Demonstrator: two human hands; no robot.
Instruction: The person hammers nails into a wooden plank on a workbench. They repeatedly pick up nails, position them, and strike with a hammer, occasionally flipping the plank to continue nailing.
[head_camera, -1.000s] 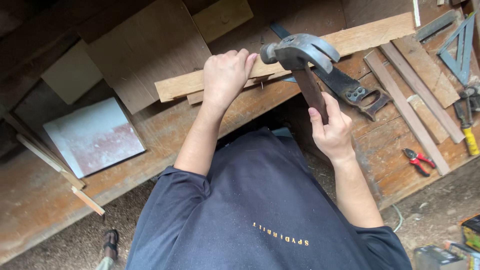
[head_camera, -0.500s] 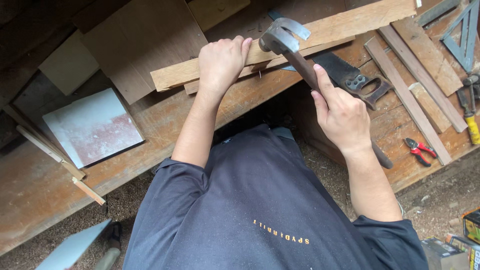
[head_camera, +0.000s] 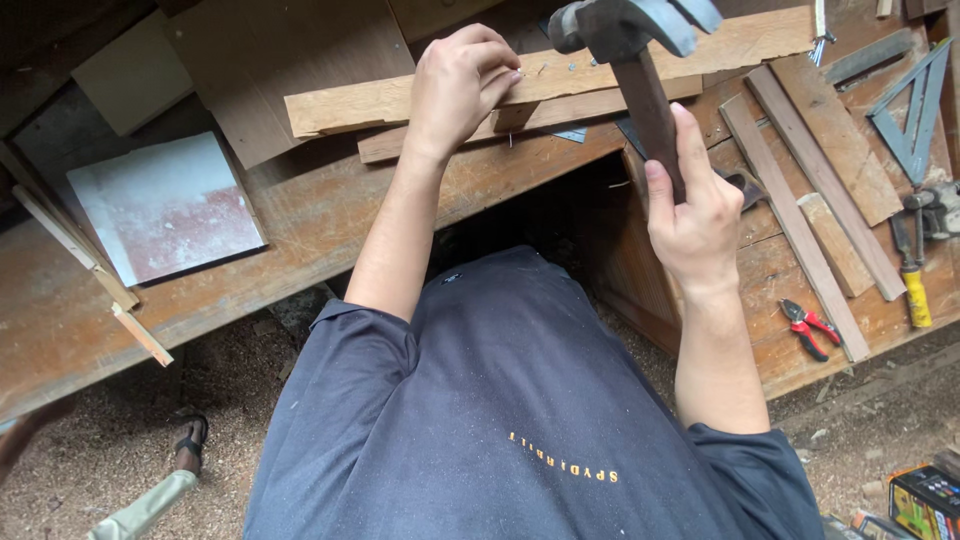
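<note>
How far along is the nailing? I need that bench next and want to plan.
Done: two wooden strips lie stacked on the workbench. In hand: the left hand presses on the upper strip, fingertips by a small nail, though it is hard to make out; the right hand holds the claw hammer raised. Left: the nail does not look driven yet.

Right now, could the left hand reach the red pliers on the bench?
Probably not easily: the left hand presses on the plank, and the red pliers lie far across, past the right hand gripping the hammer.
</note>
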